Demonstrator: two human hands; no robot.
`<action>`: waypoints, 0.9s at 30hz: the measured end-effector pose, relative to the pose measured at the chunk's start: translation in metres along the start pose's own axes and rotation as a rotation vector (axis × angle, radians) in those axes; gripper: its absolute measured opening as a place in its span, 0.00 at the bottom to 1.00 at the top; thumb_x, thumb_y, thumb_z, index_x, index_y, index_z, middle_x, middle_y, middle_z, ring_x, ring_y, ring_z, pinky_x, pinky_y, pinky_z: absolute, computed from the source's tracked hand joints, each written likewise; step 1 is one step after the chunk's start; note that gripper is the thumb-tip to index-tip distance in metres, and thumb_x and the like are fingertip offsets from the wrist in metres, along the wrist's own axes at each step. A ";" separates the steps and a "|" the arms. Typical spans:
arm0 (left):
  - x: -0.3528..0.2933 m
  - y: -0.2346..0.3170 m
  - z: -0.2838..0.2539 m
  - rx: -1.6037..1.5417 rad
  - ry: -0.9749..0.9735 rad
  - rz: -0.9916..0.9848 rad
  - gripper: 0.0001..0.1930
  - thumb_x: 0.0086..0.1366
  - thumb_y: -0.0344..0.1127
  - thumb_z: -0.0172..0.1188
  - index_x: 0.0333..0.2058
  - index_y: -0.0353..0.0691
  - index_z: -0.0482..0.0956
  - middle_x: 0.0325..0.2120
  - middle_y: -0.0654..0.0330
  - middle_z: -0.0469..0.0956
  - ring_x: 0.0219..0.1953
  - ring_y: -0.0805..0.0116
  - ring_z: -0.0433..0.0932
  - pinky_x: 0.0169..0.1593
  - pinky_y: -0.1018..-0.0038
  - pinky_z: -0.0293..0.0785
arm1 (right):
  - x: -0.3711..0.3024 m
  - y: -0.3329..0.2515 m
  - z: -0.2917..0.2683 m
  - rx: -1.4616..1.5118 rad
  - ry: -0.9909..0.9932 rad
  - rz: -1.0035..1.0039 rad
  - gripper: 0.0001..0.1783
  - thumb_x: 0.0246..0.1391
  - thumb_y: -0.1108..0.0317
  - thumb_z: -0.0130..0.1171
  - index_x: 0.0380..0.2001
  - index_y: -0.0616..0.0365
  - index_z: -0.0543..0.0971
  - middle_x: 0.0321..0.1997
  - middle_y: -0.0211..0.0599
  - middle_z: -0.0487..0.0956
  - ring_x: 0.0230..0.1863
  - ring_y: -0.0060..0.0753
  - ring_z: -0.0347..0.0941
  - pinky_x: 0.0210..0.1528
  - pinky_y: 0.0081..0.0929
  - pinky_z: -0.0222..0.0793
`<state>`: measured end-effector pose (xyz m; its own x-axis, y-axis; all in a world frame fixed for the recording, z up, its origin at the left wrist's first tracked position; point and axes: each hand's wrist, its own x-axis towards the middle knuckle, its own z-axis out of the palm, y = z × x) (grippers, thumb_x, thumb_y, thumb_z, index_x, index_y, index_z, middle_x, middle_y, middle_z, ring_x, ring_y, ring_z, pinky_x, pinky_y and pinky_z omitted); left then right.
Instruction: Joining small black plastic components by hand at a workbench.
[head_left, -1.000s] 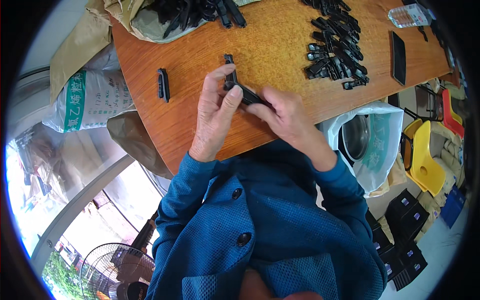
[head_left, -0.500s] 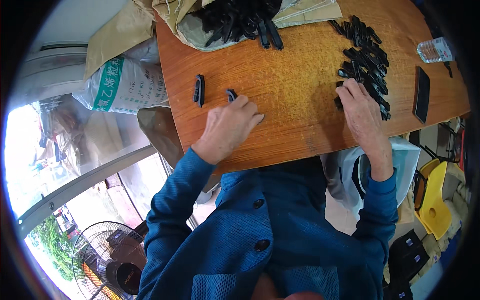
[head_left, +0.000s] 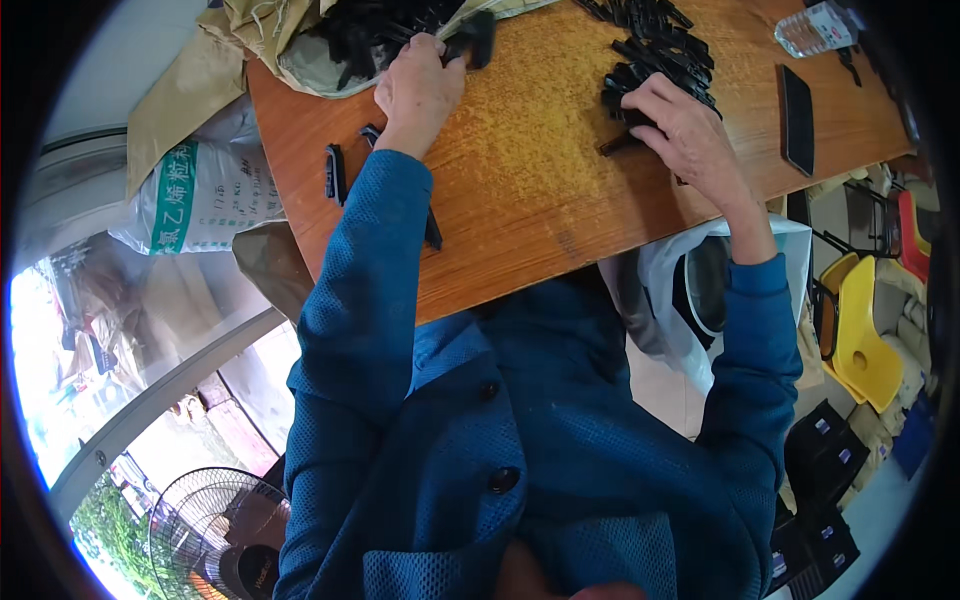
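Note:
My left hand (head_left: pixel 418 90) is at the mouth of a tan sack (head_left: pixel 310 65) at the far left of the table. Its bent fingers are on a blurred black plastic piece (head_left: pixel 482 42) among many heaped there. Further right, my right hand (head_left: pixel 690 145) curls its fingers and thumb at the near edge of a pile of long black plastic pieces (head_left: pixel 665 60). A dark piece (head_left: pixel 617 146) shows at its thumb tip. One black piece (head_left: pixel 335 175) lies near the table's left edge, and another (head_left: pixel 432 232) is partly hidden by my left forearm.
A black phone (head_left: pixel 796 118) and a clear bottle (head_left: pixel 815 30) lie on the wooden table (head_left: pixel 520 190) at right. A white sack (head_left: pixel 210 190) stands beyond its left edge. A plastic bag (head_left: pixel 690 290) hangs below the near edge. A yellow chair (head_left: pixel 868 335) and a fan (head_left: pixel 215 530) are further off.
My left hand has moved from the near left of the table out to the sack, uncovering part of a black piece. My right hand stays at the pile. The whole view has shifted.

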<state>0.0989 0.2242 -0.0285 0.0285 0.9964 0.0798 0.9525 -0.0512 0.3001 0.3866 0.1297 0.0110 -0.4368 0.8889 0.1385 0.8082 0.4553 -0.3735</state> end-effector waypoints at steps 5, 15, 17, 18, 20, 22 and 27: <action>-0.015 -0.006 0.002 -0.080 0.093 0.068 0.16 0.56 0.44 0.61 0.41 0.43 0.74 0.29 0.57 0.79 0.38 0.56 0.79 0.40 0.62 0.72 | -0.007 -0.005 0.011 0.021 0.237 0.009 0.13 0.52 0.69 0.58 0.42 0.57 0.72 0.36 0.38 0.75 0.35 0.46 0.74 0.37 0.34 0.70; -0.096 -0.018 -0.068 -1.017 -0.074 -0.047 0.09 0.60 0.31 0.61 0.31 0.34 0.71 0.24 0.59 0.77 0.28 0.75 0.80 0.29 0.82 0.74 | -0.005 -0.093 0.013 0.354 0.479 0.034 0.12 0.50 0.73 0.63 0.39 0.60 0.77 0.31 0.38 0.79 0.31 0.23 0.75 0.32 0.18 0.71; -0.117 -0.018 -0.078 -1.068 -0.061 -0.055 0.08 0.60 0.31 0.61 0.31 0.34 0.71 0.24 0.59 0.78 0.27 0.75 0.79 0.28 0.81 0.75 | 0.000 -0.126 0.028 0.288 0.505 -0.058 0.12 0.49 0.74 0.63 0.39 0.60 0.77 0.32 0.37 0.78 0.29 0.25 0.75 0.29 0.20 0.70; -0.126 -0.018 -0.082 -1.114 -0.060 -0.060 0.08 0.60 0.30 0.61 0.32 0.34 0.71 0.24 0.59 0.78 0.27 0.75 0.79 0.28 0.81 0.75 | 0.001 -0.145 0.033 0.283 0.494 -0.072 0.12 0.49 0.74 0.63 0.39 0.60 0.77 0.33 0.36 0.78 0.28 0.26 0.75 0.28 0.21 0.70; -0.143 -0.021 -0.088 -1.191 -0.025 -0.064 0.09 0.59 0.30 0.62 0.31 0.34 0.71 0.24 0.59 0.78 0.27 0.76 0.79 0.28 0.82 0.75 | 0.003 -0.175 0.046 0.272 0.505 -0.111 0.12 0.48 0.76 0.63 0.38 0.59 0.76 0.33 0.38 0.76 0.28 0.33 0.75 0.28 0.25 0.70; -0.158 -0.024 -0.097 -1.171 0.011 -0.075 0.10 0.59 0.30 0.63 0.30 0.33 0.71 0.24 0.59 0.78 0.26 0.77 0.78 0.28 0.83 0.74 | 0.002 -0.196 0.057 0.214 0.523 -0.134 0.13 0.46 0.77 0.62 0.38 0.60 0.75 0.33 0.41 0.75 0.31 0.42 0.75 0.30 0.29 0.71; -0.186 -0.038 -0.108 -1.227 0.121 -0.087 0.10 0.59 0.32 0.63 0.30 0.32 0.71 0.23 0.61 0.77 0.25 0.78 0.76 0.27 0.83 0.74 | -0.005 -0.236 0.068 0.251 0.510 -0.118 0.13 0.44 0.79 0.62 0.35 0.60 0.74 0.33 0.41 0.74 0.32 0.45 0.74 0.31 0.31 0.71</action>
<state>0.0244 0.0337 0.0480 -0.1108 0.9904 0.0824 0.0334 -0.0792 0.9963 0.1708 0.0145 0.0364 -0.2228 0.7734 0.5935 0.6197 0.5823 -0.5262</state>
